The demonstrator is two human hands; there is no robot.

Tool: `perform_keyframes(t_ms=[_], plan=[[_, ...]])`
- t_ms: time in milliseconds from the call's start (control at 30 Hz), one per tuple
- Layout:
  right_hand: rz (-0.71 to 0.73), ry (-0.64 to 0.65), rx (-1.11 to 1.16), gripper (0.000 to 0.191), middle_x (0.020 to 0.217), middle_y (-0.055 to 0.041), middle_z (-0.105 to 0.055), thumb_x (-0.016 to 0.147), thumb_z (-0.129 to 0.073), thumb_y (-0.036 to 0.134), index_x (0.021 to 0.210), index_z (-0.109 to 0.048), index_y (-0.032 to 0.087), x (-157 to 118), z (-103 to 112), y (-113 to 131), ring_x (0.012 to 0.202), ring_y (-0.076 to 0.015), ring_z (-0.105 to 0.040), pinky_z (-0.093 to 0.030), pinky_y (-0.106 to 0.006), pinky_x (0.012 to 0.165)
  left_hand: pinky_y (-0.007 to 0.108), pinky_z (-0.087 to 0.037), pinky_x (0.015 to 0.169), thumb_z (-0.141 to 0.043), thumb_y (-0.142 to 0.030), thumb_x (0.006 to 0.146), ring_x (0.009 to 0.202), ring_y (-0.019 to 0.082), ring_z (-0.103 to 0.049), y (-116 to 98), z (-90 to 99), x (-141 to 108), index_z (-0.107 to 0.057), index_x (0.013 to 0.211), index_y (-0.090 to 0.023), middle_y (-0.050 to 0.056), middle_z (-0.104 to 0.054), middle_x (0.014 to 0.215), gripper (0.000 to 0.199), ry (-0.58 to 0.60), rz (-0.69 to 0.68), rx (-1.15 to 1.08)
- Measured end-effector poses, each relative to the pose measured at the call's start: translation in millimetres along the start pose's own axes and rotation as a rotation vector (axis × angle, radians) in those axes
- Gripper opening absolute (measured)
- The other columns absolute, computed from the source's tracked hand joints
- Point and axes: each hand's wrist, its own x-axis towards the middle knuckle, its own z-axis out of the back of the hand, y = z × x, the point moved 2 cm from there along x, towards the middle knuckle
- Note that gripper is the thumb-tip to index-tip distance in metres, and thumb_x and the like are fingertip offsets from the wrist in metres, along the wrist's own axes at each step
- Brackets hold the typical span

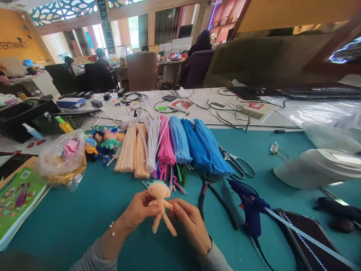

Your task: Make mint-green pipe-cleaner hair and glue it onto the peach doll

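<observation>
A small peach doll figure made of fuzzy pipe cleaners, with a round head, two arms and two legs, is held upright above the green mat. My left hand pinches its arm and body from the left. On the other side, my right hand is closed on the doll's other arm. Just behind the doll lie bundles of pipe cleaners: peach, white, pink, light blue and darker blue. Loose coloured stems stick out beneath them.
Right of my hands are black-handled pliers, scissors, a blue glue gun with a long glue stick, and a phone. To the left are a plastic bag, finished dolls and a green book. People sit farther back.
</observation>
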Motion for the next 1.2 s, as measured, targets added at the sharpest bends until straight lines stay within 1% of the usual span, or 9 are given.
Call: perform_keyframes(t_ms=[233,333,400,533,733,867,1000,1100,1200], plan=[[-0.025,0.045,0.026,0.049,0.057,0.0017,-0.05,0.071,-0.065,0.065,0.063,-0.058,0.016,0.0,-2.2,6.7,0.053,-0.0113,-0.041,-0.035,-0.024,0.05,0.026,-0.047,0.064,-0.085,-0.039,0.057,0.069,0.016,-0.059,-5.8,-1.8,-6.1,-0.072,0.099,-0.014,0.004,-0.069,0.078,0.051,0.055,0.016,-0.02],[0.027,0.039,0.001,0.05,0.06,0.001,-0.05,0.072,-0.063,0.066,0.061,-0.056,0.017,-0.8,-1.2,9.6,0.056,-0.0126,-0.043,-0.035,-0.025,0.052,0.024,-0.044,0.065,-0.087,-0.043,0.054,0.074,0.016,-0.059,-8.3,-1.8,-7.4,-0.07,0.091,-0.016,0.005,-0.068,0.084,0.049,0.022,-0.047,-0.07],[0.054,0.031,-0.019,0.05,0.06,0.0008,-0.05,0.072,-0.063,0.066,0.061,-0.057,0.018,-1.0,0.1,10.4,0.057,-0.0133,-0.043,-0.036,-0.026,0.054,0.024,-0.043,0.069,-0.088,-0.043,0.053,0.08,0.017,-0.059,-10.0,-1.0,-8.3,-0.068,0.092,-0.017,0.005,-0.068,0.088,0.051,0.009,-0.104,-0.06],[0.1,0.033,-0.078,0.048,0.062,-0.0006,-0.055,0.074,-0.063,0.065,0.064,-0.062,0.017,-0.8,2.1,9.6,0.058,-0.0145,-0.047,-0.038,-0.026,0.055,0.026,-0.042,0.073,-0.089,-0.042,0.05,0.084,0.02,-0.057,-12.6,1.4,-11.6,-0.068,0.099,-0.018,0.006,-0.065,0.089,0.059,0.052,-0.188,0.049],[0.163,0.042,-0.124,0.049,0.063,-0.002,-0.058,0.076,-0.061,0.065,0.067,-0.066,0.017,-1.2,2.9,8.0,0.057,-0.015,-0.051,-0.039,-0.026,0.054,0.03,-0.038,0.078,-0.083,-0.043,0.061,0.084,0.022,-0.053,-13.6,3.8,-16.8,-0.068,0.098,-0.017,0.007,-0.063,0.088,0.047,0.059,-0.344,0.283],[0.222,0.048,-0.177,0.046,0.062,-0.0023,-0.058,0.079,-0.06,0.061,0.067,-0.066,0.017,-2.2,2.0,10.4,0.056,-0.015,-0.051,-0.04,-0.026,0.054,0.029,-0.039,0.074,-0.083,-0.043,0.061,0.08,0.02,-0.054,-13.4,2.4,-17.7,-0.066,0.092,-0.016,0.006,-0.063,0.085,0.044,0.06,-0.329,0.273],[0.293,0.057,-0.185,0.04,0.074,-0.0048,-0.063,0.08,-0.061,0.058,0.083,-0.067,0.018,-3.8,0.9,14.5,0.064,-0.0176,-0.056,-0.043,-0.027,0.057,0.026,-0.039,0.065,-0.088,-0.042,0.051,0.072,0.018,-0.054,-12.1,-0.7,-16.7,-0.063,0.084,-0.016,0.004,-0.063,0.079,0.05,0.029,-0.251,0.187],[0.354,0.062,-0.153,0.043,0.077,-0.0049,-0.062,0.078,-0.062,0.061,0.088,-0.065,0.02,-5.6,-0.1,16.3,0.067,-0.0184,-0.056,-0.044,-0.028,0.06,0.025,-0.039,0.061,-0.089,-0.043,0.047,0.07,0.017,-0.055,-9.6,-4.1,-15.6,-0.059,0.081,-0.017,0.003,-0.063,0.076,0.052,0.034,-0.183,0.115],[0.358,0.06,-0.132,0.048,0.076,-0.0045,-0.06,0.074,-0.063,0.066,0.086,-0.063,0.02,-6.8,-1.4,15.4,0.067,-0.0188,-0.055,-0.045,-0.029,0.06,0.025,-0.039,0.061,-0.09,-0.044,0.046,0.068,0.016,-0.055,-8.4,-5.8,-15.0,-0.059,0.079,-0.017,0.002,-0.061,0.074,0.052,0.035,-0.154,0.101]])
